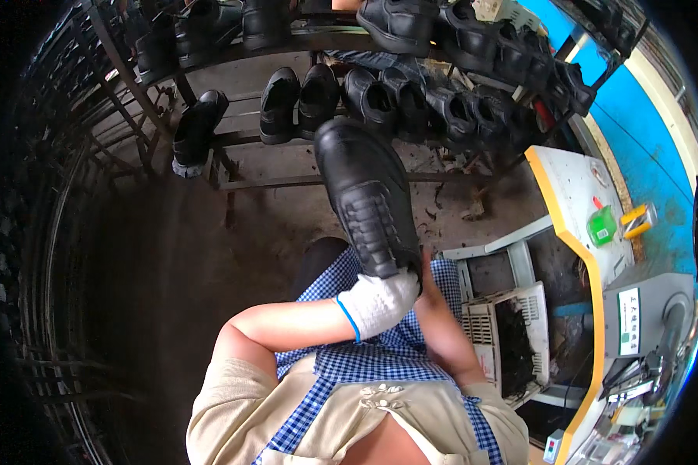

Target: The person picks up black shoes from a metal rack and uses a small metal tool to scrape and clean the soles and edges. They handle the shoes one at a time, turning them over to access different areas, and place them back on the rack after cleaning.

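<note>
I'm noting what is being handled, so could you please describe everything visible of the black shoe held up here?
The black shoe has a rounded toe, a glossy, leather-like upper and dark raised bands, perhaps lacing, across its front. It is raised before the checked apron, toe away from the person and tilted slightly left. The left hand, in a white glove, is at its opening, fingers hidden; the right hand is by its heel end, partly hidden, so its grip is unclear.

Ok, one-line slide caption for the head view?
Gloved left hand holding a black shoe, right hand beside its heel, rack of shoes beyond.
</note>
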